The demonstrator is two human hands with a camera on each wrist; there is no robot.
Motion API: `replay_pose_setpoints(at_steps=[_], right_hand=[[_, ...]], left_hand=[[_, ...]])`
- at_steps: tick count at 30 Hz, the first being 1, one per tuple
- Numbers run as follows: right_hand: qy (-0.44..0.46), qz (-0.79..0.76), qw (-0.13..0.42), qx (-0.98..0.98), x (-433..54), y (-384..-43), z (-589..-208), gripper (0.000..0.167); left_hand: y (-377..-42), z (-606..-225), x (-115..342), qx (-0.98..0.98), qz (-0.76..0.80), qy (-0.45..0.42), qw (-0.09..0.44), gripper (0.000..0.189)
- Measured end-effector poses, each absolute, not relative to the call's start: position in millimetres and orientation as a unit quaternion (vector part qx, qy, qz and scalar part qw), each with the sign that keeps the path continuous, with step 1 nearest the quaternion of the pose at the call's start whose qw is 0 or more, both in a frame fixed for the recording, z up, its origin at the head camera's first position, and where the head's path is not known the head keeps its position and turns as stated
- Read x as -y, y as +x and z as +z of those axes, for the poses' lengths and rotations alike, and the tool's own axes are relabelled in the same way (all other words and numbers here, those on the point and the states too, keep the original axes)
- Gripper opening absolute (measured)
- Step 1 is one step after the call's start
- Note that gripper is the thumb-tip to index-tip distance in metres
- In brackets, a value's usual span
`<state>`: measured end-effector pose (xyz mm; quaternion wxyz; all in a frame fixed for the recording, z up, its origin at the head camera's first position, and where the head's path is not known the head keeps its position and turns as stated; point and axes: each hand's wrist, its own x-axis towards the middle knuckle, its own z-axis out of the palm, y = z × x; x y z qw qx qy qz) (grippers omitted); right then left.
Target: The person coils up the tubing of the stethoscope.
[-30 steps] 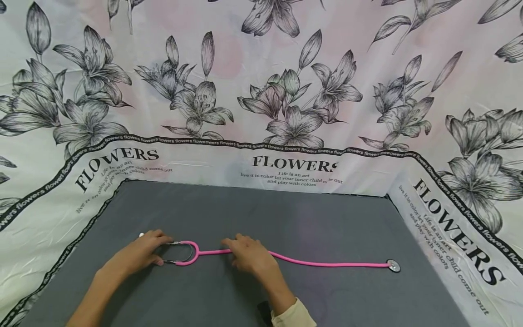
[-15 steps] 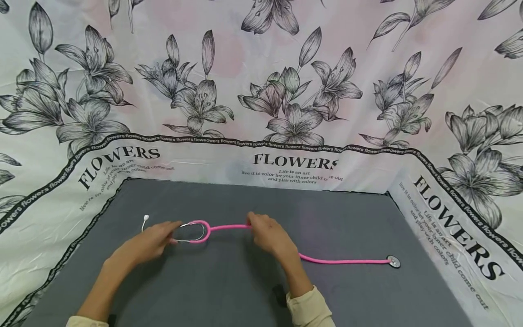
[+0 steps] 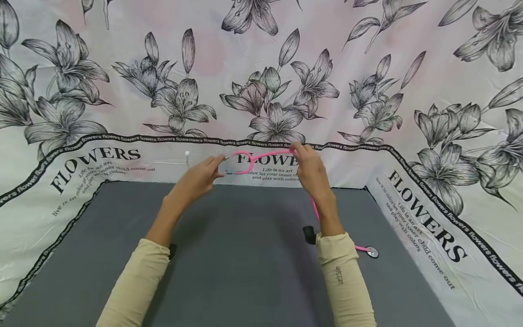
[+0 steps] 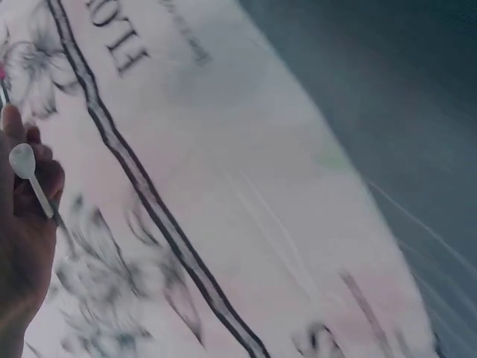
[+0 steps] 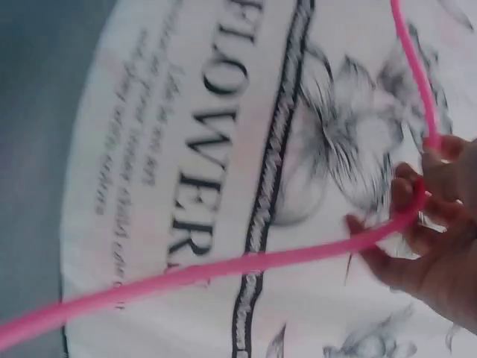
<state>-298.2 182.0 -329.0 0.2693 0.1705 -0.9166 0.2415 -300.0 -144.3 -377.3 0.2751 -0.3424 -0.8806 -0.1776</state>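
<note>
A pink stethoscope (image 3: pixel 269 155) is held up in front of the back cloth, its tubing stretched between both hands. My left hand (image 3: pixel 200 176) grips the metal ear tubes; one white eartip (image 4: pixel 23 160) sticks out past the fingers in the left wrist view. With thumb and fingers my right hand (image 3: pixel 311 168) pinches the pink tubing (image 5: pixel 253 262) beyond the Y-joint. From there the tube hangs down, partly hidden behind the right forearm. Its round chest piece (image 3: pixel 372 252) lies on the grey table at the right.
The grey tabletop (image 3: pixel 245 254) spreads below the raised arms. White cloth (image 3: pixel 180 109) printed with flowers and lettering rises along its back and both sides. Each cream sleeve has a dark strap piece (image 3: pixel 309 235) near the wrist.
Both hands have lifted the stethoscope's ear end off the table, moving up and away to the right. The right hand now pinches the tube. The chest piece stays on the table.
</note>
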Motion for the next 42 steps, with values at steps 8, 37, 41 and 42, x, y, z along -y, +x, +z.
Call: replay_pose_setpoints(at_steps=[8, 37, 41, 42], right_hand=[[0.183, 0.332, 0.467, 0.799, -197.4, -333.5, -370.0, 0.020], [0.354, 0.297, 0.378, 0.802, -207.3, -289.3, -372.4, 0.025], [0.379, 0.266, 0.361, 0.809, -190.2, -288.7, -373.8, 0.028], [0.386, 0.264, 0.358, 0.808, -185.7, -289.6, -374.6, 0.026]], left_hand=[[-318.6, -375.0, 117.3, 0.846, -0.213, -0.353, 0.337, 0.056], [-293.6, -380.4, 110.7, 0.865, -0.193, -0.244, 0.394, 0.046], [-290.7, -378.2, 103.2, 0.861, -0.182, -0.251, 0.403, 0.049], [-290.4, -377.7, 101.0, 0.861, -0.178, -0.254, 0.404, 0.049]])
